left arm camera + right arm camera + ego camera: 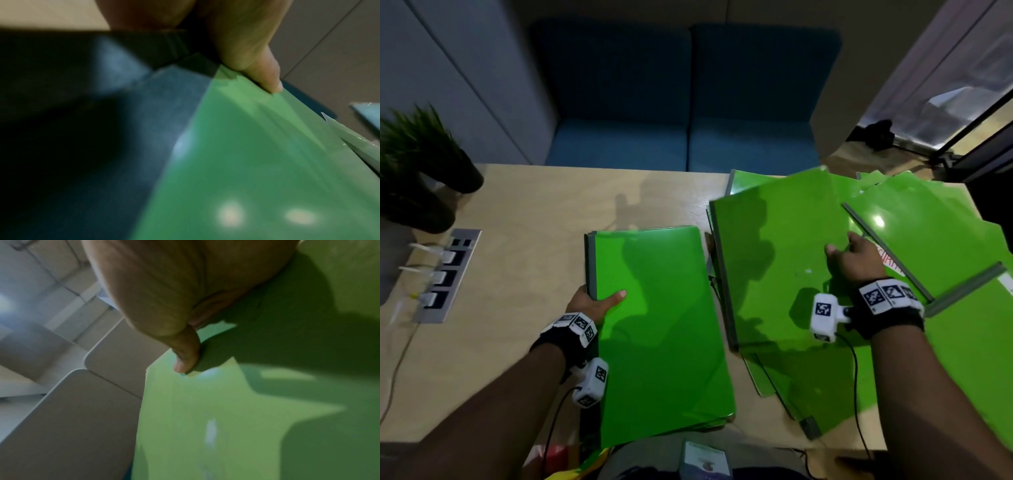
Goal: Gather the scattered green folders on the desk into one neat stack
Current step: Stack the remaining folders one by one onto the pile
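A squared-up stack of green folders [661, 325] with grey spines lies in the middle of the desk. My left hand [599, 299] grips its left spine edge, with the thumb [263, 71] on the top cover [257, 162]. To the right, several green folders lie fanned and overlapping. My right hand [851, 255] holds the uppermost one [774, 267] at its right edge, thumb [185, 353] pressed on the cover [195, 418]; the other fingers are mostly hidden. Another folder [935, 240] overlaps at the far right.
A potted plant [417, 164] stands at the back left of the wooden desk [534, 205]. A socket panel [445, 274] with white plugs and cables sits near the left edge. A blue sofa [688, 102] is behind the desk. The folders overhang the front edge.
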The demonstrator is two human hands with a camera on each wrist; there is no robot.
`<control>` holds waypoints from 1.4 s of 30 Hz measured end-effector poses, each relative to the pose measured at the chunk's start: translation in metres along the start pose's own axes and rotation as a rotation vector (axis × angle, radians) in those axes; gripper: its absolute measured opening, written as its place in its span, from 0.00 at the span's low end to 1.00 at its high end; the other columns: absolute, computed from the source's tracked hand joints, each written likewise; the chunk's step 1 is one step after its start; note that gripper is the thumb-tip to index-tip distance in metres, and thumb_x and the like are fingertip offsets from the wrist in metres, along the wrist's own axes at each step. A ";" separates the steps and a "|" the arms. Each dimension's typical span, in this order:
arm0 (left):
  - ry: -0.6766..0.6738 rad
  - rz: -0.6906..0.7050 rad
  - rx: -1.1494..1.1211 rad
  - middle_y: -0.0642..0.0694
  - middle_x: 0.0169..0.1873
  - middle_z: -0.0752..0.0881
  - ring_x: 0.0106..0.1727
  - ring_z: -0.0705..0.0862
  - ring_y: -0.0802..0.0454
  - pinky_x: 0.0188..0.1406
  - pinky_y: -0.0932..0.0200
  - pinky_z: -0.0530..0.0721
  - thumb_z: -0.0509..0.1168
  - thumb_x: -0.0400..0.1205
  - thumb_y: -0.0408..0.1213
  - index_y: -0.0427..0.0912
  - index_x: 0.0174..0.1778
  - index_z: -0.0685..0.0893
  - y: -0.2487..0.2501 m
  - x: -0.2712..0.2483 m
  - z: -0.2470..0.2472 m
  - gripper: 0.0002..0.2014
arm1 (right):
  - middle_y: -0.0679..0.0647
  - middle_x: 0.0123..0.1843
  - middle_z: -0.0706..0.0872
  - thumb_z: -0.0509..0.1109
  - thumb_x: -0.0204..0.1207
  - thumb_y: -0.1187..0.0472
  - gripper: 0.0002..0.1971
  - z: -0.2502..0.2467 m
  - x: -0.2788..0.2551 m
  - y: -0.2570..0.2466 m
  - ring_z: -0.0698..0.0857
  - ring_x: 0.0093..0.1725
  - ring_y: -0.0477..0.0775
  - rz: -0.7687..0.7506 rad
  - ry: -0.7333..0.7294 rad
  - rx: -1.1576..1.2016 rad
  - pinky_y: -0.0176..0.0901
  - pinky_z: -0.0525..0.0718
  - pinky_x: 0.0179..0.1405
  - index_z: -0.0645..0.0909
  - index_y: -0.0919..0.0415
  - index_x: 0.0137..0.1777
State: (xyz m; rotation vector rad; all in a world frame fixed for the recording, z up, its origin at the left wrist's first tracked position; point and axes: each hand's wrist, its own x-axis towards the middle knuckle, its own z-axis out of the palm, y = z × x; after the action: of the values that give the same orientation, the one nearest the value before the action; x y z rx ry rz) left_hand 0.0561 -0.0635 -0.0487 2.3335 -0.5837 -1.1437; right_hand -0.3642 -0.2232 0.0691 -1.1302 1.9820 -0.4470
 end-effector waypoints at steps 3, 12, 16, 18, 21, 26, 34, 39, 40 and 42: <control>-0.027 0.009 0.004 0.39 0.58 0.87 0.57 0.85 0.38 0.56 0.50 0.82 0.80 0.66 0.55 0.39 0.66 0.80 -0.002 0.001 0.000 0.37 | 0.64 0.80 0.70 0.66 0.82 0.54 0.32 0.008 0.000 -0.012 0.83 0.65 0.70 -0.060 -0.004 0.010 0.63 0.88 0.52 0.58 0.58 0.84; -0.008 0.002 0.025 0.39 0.62 0.85 0.60 0.84 0.38 0.57 0.51 0.81 0.79 0.68 0.54 0.40 0.68 0.77 0.000 -0.002 0.001 0.36 | 0.65 0.73 0.78 0.70 0.79 0.63 0.32 0.023 0.015 -0.043 0.85 0.60 0.63 -0.233 0.009 0.118 0.53 0.83 0.59 0.65 0.45 0.81; -0.029 0.027 0.041 0.38 0.65 0.83 0.63 0.82 0.37 0.58 0.52 0.79 0.75 0.71 0.56 0.38 0.72 0.74 0.002 -0.002 0.000 0.38 | 0.60 0.79 0.72 0.69 0.78 0.64 0.38 0.020 0.017 -0.058 0.83 0.43 0.48 -0.256 -0.001 0.290 0.43 0.83 0.36 0.63 0.18 0.71; -0.031 0.043 0.066 0.38 0.65 0.82 0.63 0.81 0.37 0.55 0.54 0.77 0.67 0.77 0.59 0.38 0.73 0.72 -0.002 -0.003 -0.002 0.36 | 0.58 0.76 0.77 0.69 0.79 0.65 0.38 0.042 0.011 -0.056 0.83 0.43 0.46 -0.281 -0.041 0.244 0.38 0.84 0.37 0.60 0.30 0.80; -0.036 0.039 0.038 0.36 0.72 0.77 0.68 0.78 0.37 0.59 0.55 0.72 0.50 0.85 0.60 0.39 0.77 0.69 0.001 -0.006 -0.003 0.33 | 0.59 0.68 0.82 0.69 0.80 0.66 0.37 0.094 -0.011 -0.032 0.84 0.51 0.56 -0.267 -0.158 0.188 0.45 0.84 0.47 0.57 0.42 0.84; -0.048 0.013 0.099 0.37 0.80 0.67 0.78 0.69 0.36 0.72 0.52 0.66 0.38 0.86 0.61 0.43 0.82 0.62 -0.003 -0.006 -0.008 0.34 | 0.60 0.76 0.74 0.67 0.81 0.68 0.37 0.167 -0.043 0.020 0.82 0.64 0.63 -0.128 -0.393 0.076 0.52 0.84 0.56 0.54 0.47 0.85; -0.193 0.084 0.093 0.35 0.77 0.71 0.70 0.76 0.40 0.60 0.59 0.71 0.52 0.86 0.56 0.38 0.83 0.54 -0.010 -0.016 -0.013 0.35 | 0.67 0.73 0.77 0.75 0.74 0.63 0.37 0.200 -0.035 0.004 0.78 0.71 0.65 -0.279 -0.404 -0.323 0.58 0.77 0.71 0.63 0.70 0.79; -0.351 0.059 0.149 0.38 0.84 0.58 0.80 0.66 0.39 0.79 0.47 0.65 0.50 0.53 0.87 0.44 0.85 0.40 -0.018 -0.016 -0.023 0.71 | 0.63 0.73 0.72 0.77 0.71 0.67 0.41 0.194 -0.040 0.006 0.75 0.72 0.64 -0.368 -0.455 -0.613 0.50 0.75 0.71 0.60 0.64 0.81; -0.355 0.057 0.136 0.38 0.84 0.57 0.80 0.66 0.39 0.79 0.46 0.65 0.49 0.53 0.87 0.44 0.85 0.39 -0.018 -0.017 -0.022 0.71 | 0.61 0.72 0.74 0.77 0.69 0.70 0.40 0.195 -0.041 0.011 0.76 0.72 0.63 -0.376 -0.455 -0.594 0.49 0.76 0.71 0.63 0.63 0.80; -0.346 0.068 0.123 0.37 0.84 0.56 0.80 0.67 0.37 0.78 0.48 0.65 0.48 0.61 0.83 0.43 0.85 0.39 -0.015 -0.020 -0.021 0.64 | 0.57 0.71 0.77 0.78 0.65 0.75 0.41 0.199 -0.042 0.019 0.78 0.71 0.60 -0.371 -0.451 -0.498 0.51 0.77 0.72 0.66 0.60 0.78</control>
State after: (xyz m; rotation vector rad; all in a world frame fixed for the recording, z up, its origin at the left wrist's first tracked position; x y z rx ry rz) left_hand 0.0641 -0.0358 -0.0338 2.2072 -0.8701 -1.5305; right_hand -0.2080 -0.1625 -0.0469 -1.7471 1.5189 0.1333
